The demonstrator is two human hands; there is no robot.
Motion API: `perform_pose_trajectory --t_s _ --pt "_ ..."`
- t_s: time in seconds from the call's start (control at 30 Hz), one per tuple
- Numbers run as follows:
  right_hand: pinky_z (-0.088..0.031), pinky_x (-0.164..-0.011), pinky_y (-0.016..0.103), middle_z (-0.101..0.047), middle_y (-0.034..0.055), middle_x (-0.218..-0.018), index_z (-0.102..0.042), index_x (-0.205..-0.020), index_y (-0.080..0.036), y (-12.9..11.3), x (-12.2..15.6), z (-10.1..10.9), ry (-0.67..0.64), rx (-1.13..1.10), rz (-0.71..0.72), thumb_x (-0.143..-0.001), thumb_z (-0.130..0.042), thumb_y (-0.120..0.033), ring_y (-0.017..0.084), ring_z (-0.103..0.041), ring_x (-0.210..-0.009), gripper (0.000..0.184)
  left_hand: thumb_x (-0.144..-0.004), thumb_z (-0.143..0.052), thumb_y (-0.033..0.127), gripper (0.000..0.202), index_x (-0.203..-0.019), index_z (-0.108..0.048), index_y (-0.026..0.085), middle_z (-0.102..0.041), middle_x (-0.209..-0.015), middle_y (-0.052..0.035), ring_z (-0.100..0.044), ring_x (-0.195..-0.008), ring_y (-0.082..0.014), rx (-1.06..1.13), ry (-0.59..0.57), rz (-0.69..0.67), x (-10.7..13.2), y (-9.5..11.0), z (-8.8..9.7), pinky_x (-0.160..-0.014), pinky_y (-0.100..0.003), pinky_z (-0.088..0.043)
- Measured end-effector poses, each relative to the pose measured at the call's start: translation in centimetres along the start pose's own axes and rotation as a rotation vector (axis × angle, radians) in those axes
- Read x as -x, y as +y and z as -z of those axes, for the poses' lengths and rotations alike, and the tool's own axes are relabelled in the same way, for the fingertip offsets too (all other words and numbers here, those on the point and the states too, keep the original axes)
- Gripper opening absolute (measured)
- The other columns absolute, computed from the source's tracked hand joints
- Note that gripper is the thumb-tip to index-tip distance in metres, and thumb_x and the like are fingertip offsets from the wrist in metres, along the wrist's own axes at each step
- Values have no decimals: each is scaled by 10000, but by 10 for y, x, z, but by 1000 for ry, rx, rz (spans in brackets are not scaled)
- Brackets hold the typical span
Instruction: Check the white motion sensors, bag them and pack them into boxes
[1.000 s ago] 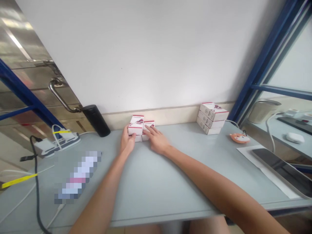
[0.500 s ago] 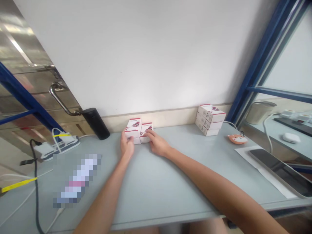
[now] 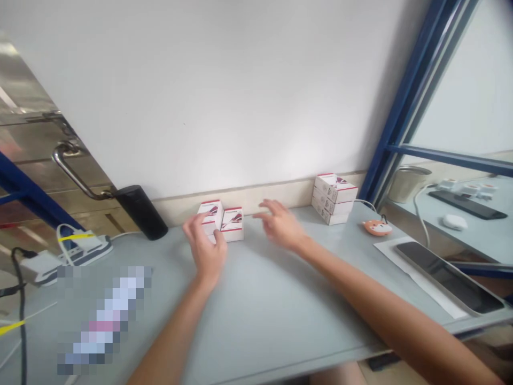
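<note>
Two small white boxes with red trim, one stacked on the other, stand near the wall; the upper box [image 3: 215,209] shows behind my fingers. Close on their right is a single, lower box [image 3: 233,223] of the same kind. My left hand [image 3: 206,251] is in front of the left stack, thumb and fingers apart; whether it touches the cardboard I cannot tell. Over the table to the right of the single box, my right hand [image 3: 282,227] is slightly blurred, fingers spread and holding nothing. Further right rises a stack of three matching boxes [image 3: 335,199].
A black cylinder [image 3: 142,213] leans by the wall at left, near a power strip [image 3: 88,251] with cables. A pixelated object [image 3: 106,321] lies at front left. An orange animal-shaped item [image 3: 377,228] and a dark phone-like slab [image 3: 449,278] on white paper are at right.
My right hand has let go of the single box and moved right. My left hand has loosened from the left stack and drawn back slightly. The camera view has shifted.
</note>
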State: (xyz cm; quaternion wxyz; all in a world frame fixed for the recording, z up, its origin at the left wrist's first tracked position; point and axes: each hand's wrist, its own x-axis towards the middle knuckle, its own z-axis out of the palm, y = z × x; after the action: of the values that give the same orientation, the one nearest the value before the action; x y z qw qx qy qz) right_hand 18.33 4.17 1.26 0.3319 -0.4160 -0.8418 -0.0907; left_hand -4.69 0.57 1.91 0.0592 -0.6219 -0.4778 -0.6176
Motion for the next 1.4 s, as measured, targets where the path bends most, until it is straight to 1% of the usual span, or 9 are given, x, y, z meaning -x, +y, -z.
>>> perform_pose_trajectory --t_s 0.23,0.5,0.63,0.73,0.9,1.03,1.13,1.23,1.4 --pt "-248 -1204 604 -512 208 -1467 -675 -1351 -206 112 42 72 532 353 -531 -980 -499 -227 378 -323 -1500 411 -915 -493 47 341 -1170 -625 232 -557 -1193 -99 -615 -1155 -236 28 -369 -311 31 21 -21 -1059 -405 -515" --pt "-397 -1071 616 -608 187 -1296 -691 -1288 -215 143 55 72 548 280 -801 -899 -659 -487 368 -602 -1192 476 -879 -471 40 333 -1078 -660 228 -598 -1013 -43 -636 -890 -169 145 -495 -122 33 6 -31 -838 -315 -552" --pt "-414 -1110 561 -639 156 -1315 -685 -1279 -219 124 44 74 718 141 -694 -939 -630 -506 331 -612 -1242 449 -937 -486 134 214 -1021 -660 223 -641 -991 -38 -646 -830 -162 168 -493 -68 32 5 -32 -783 -308 -551" --pt "-469 -1093 464 -704 133 -1285 -673 -1289 -200 88 31 72 705 -118 -504 -966 -614 -501 287 -643 -1224 446 -990 -495 244 250 -1189 -645 221 -686 -1124 -66 -684 -893 -172 185 -593 36 36 7 -34 -832 -319 -566" --pt "-534 -1017 388 -770 75 -1203 -723 -1202 -213 14 22 47 310 -678 -374 -965 -632 -502 246 -705 -1131 385 -1015 -529 498 668 -1601 -348 234 -576 -1507 -155 -658 -1239 -267 177 -859 171 46 7 -35 -1064 -413 -522" --pt "-534 -1025 395 -740 74 -1293 -664 -1276 -227 -16 24 31 12 -966 -346 -935 -687 -488 249 -676 -1202 430 -1029 -488 552 699 -1604 -289 209 -551 -1526 -181 -639 -1281 -282 319 -774 203 43 8 -33 -1066 -401 -531" --pt "-511 -1066 424 -693 95 -1375 -579 -1377 -236 -20 28 27 -48 -993 -343 -990 -610 -502 256 -648 -1250 471 -983 -615 514 848 -1638 -153 237 -597 -1463 -179 -663 -1246 -272 441 -653 221 41 11 -35 -1018 -394 -564" --pt "-507 -1062 413 -662 116 -1408 -497 -1447 -223 -19 31 23 39 -932 -324 -979 -621 -537 254 -650 -1223 577 -879 -782 412 933 -1626 -234 304 -598 -1481 -141 -643 -1288 -280 393 -597 204 43 15 -38 -1056 -407 -547" --pt "-517 -956 391 -749 67 -1169 -609 -1222 -237 -23 34 21 125 -736 -422 -962 -629 -557 241 -676 -1033 413 -795 -862 291 954 -1589 -336 344 -595 -1512 -101 -643 -1297 -294 296 -573 190 43 18 -37 -1057 -411 -552"
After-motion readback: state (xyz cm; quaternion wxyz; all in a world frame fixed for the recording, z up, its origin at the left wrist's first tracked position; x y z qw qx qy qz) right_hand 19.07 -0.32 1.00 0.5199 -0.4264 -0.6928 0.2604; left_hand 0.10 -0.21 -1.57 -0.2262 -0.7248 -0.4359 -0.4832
